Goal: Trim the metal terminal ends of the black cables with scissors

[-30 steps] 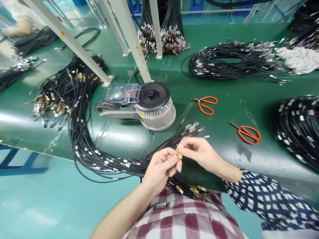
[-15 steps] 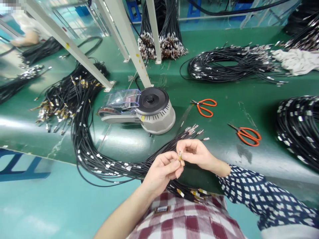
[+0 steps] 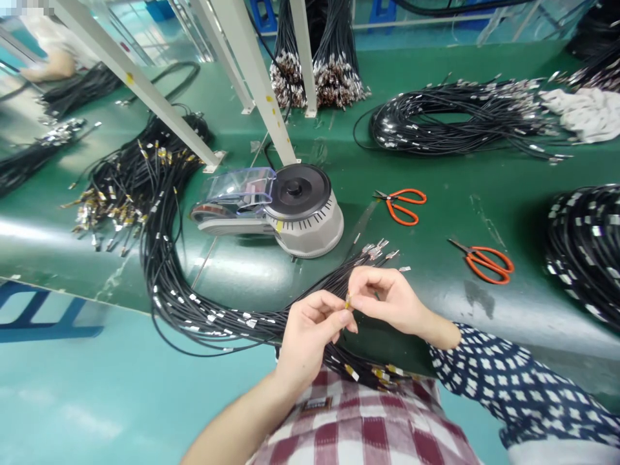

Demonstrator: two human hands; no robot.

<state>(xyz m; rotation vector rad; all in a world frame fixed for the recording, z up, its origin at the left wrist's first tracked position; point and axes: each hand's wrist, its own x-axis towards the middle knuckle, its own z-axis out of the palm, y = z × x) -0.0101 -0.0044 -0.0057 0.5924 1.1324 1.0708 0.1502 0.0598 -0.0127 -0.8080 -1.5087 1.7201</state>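
My left hand (image 3: 310, 329) and my right hand (image 3: 385, 297) meet just above the near edge of the green table (image 3: 436, 213). Both pinch the small yellow-tipped end of a thin black cable (image 3: 347, 301) between thumb and fingers. Under my hands runs a long bundle of black cables with silver tags (image 3: 194, 303), looping from the left and ending in metal tips (image 3: 378, 248) just beyond my right hand. More tagged cable ends (image 3: 378, 373) lie against my checked shirt.
A grey tape dispenser (image 3: 290, 210) stands behind my hands. Two orange scissors (image 3: 402, 203) (image 3: 484, 261) lie to the right. Cable coils (image 3: 460, 116) (image 3: 586, 245) fill the back and right; white frame legs (image 3: 261, 90) rise at the back. Another person's arm (image 3: 43, 64) shows far left.
My hands stay pinched together on the cable end, with only small finger shifts; the view has wobbled slightly.
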